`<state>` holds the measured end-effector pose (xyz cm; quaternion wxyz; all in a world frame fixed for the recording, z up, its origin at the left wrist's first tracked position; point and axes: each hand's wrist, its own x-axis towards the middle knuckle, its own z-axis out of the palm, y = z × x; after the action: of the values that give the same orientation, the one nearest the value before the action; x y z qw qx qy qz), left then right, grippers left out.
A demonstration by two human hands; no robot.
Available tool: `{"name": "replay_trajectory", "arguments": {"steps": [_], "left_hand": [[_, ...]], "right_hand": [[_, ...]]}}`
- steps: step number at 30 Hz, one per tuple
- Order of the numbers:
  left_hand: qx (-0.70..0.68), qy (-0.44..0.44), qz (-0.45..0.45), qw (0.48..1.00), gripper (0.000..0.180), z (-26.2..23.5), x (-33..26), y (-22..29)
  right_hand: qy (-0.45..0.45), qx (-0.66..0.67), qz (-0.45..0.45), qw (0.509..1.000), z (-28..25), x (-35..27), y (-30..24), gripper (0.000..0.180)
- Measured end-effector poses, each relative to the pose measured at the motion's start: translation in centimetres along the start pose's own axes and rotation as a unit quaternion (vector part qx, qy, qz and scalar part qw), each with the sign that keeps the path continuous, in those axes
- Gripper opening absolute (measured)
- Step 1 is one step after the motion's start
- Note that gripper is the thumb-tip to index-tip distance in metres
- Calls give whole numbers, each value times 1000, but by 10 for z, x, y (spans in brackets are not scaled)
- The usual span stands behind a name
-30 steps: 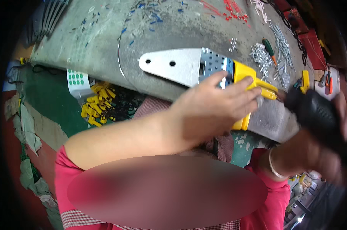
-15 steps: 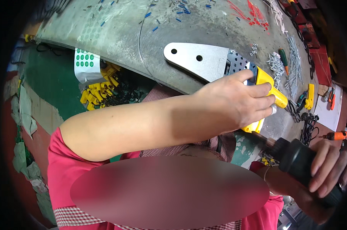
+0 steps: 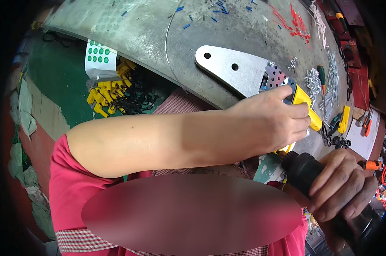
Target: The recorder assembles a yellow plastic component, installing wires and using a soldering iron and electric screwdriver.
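My left hand (image 3: 278, 119) is wrapped around the yellow plastic handle (image 3: 303, 97) of a pipe welding iron on the bench. Its flat silver heating plate (image 3: 248, 72), with two dark holes, points to the left. A perforated metal guard (image 3: 276, 76) joins plate and handle. My right hand (image 3: 342, 183) grips a black power screwdriver (image 3: 304, 171), tilted with its nose against or very close to the near end of the yellow housing. The bit's exact contact is hard to make out, and my left fingers hide part of the handle.
Piles of screws (image 3: 313, 83), a green-handled screwdriver (image 3: 321, 76), red cable ties (image 3: 298, 25) and blue sleeves (image 3: 220, 7) lie on the metal bench (image 3: 137, 47). Yellow parts with black leads (image 3: 109, 94) sit below its near edge. Orange-handled pliers (image 3: 366, 126) lie at right.
My right hand has brought the power screwdriver up and left to the yellow housing. The bench and welding iron appear shifted slightly right in view; my left hand keeps its grip.
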<state>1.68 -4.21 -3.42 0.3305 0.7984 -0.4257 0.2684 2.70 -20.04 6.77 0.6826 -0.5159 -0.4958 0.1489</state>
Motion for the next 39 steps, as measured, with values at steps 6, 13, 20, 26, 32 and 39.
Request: {"name": "replay_trajectory", "arguments": {"steps": [6,13,20,26,32,39], "left_hand": [[26,-35,-6,999,31,0,-5,6],[16,-116,-31,993,43,-10,1,14],[89,-138,-36,986,41,-2,2,22],[79,-107,-70,989,37,3,1,24],[-108,-128,-143,976,51,-35,9,4],[-31,-193,-223,955,63,-43,10,-29]], "right_hand": [[153,-122,59,979,25,-12,-25,28],[246,-152,-15,957,24,-33,-39,62],[62,-20,-20,998,-7,-29,-22,9],[109,-11,48,993,-5,-23,-28,11],[317,11,-72,946,-19,-16,-70,42],[600,162,-131,772,-81,-86,-18,41]]}}
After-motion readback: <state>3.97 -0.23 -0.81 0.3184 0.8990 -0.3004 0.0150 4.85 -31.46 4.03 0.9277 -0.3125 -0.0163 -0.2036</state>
